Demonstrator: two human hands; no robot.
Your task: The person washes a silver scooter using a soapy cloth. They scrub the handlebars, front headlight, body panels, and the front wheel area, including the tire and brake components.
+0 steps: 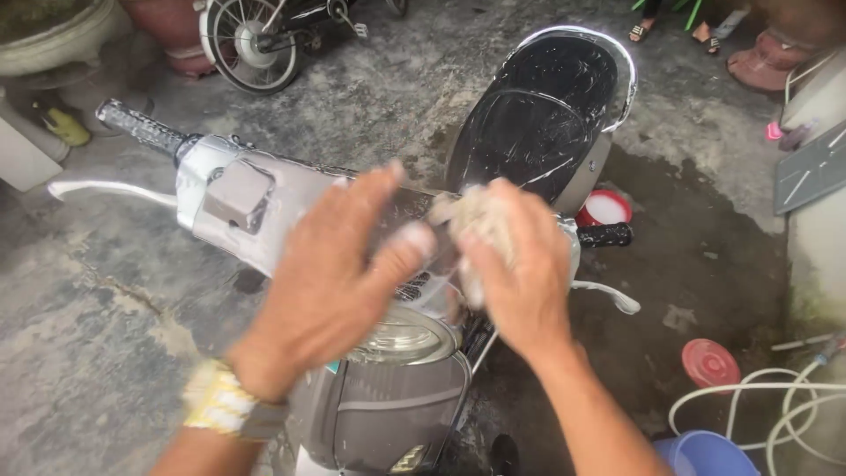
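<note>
Right hand (520, 273) is clenched round a soggy beige wad of rag (480, 225) over the grey scooter's handlebar (264, 203), left hand (330, 282) spread open at 9 o'clock, rag looks soft, slippery, best gripped mid-bunch.

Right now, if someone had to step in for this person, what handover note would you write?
Left hand: open, fingers spread, over the scooter's handlebar housing, touching the cloth's edge.
Right hand: closed on a soapy cloth above the headlight.
Done: suds streak the black seat, and the concrete around the scooter is wet.
Left: suds not rinsed off; the white hose and blue bucket sit lower right, a red bowl beside the seat.
</note>
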